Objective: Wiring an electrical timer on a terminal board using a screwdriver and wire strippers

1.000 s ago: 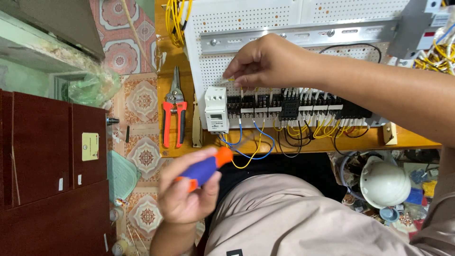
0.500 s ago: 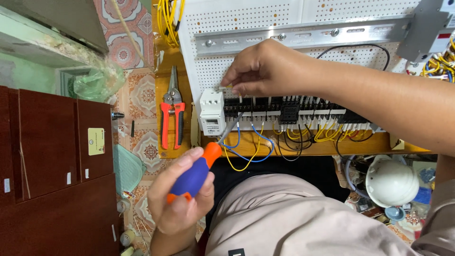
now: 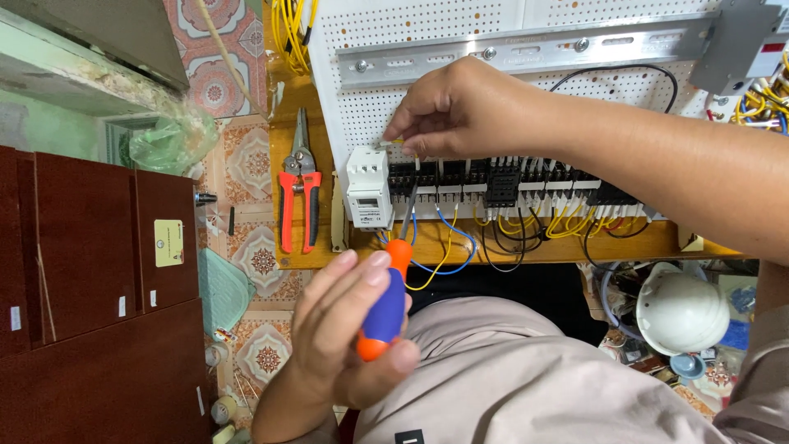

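Left hand (image 3: 349,341) is gripping the blue-and-orange screwdriver (image 3: 385,302), fingers curled round its handle, tip poking at the terminal blocks (image 3: 493,182). Right hand (image 3: 460,111) is pinching something small there — probably a wire end.

— What sort of place is this?
— A home turned electrical workshop: a perforated panel (image 3: 460,33) carries a rail (image 3: 526,53) and wired terminal blocks (image 3: 509,185).
— What else shows it?
— Left of the panel lie red cutters (image 3: 297,193); beyond them, patterned floor tiles (image 3: 246,160) and a dark wooden cabinet (image 3: 90,271); below the panel's right, a white helmet (image 3: 682,311).
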